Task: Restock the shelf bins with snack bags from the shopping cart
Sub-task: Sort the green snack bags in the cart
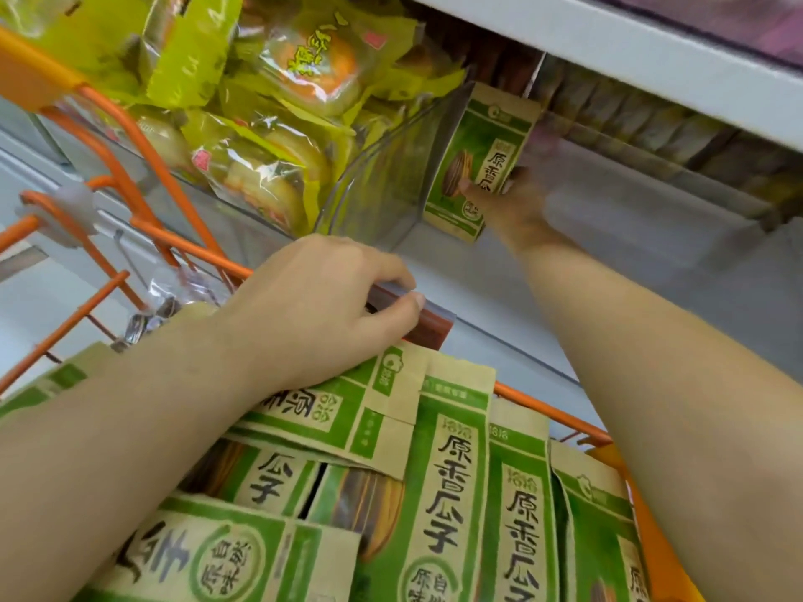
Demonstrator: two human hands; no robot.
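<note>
From where I watch, the far left shows the orange wire shopping cart [143, 228], its rim running across below the shelf. Inside it, filling the bottom of the view, lie the green and tan paper snack bags with black characters [452, 480], some upright in a row, some lying flat and overlapping.

Above the cart, upper left, a clear plastic shelf bin [243, 219] holds yellow-green cellophane pastry packs [278, 123], heaped to the top.

My left hand [321, 306] reaches over the bags in the cart; its fingers curl around a thin dark red-brown flat packet [428, 328] that sticks out past the fingertips, thumb below and fingers above. The hand also rests against the top edges of the bags.

Right of centre, a second clear plastic bin [382, 180] sits beside the pastry bin. My right hand [508, 202], blurred, pinches one green and tan snack bag [478, 162], thumb on its printed front, and holds it upright inside this bin, its lower edge near the bin floor.

Further right, under the white shelf board [652, 54], a row of brownish packets [652, 123] stands blurred in another section.
</note>
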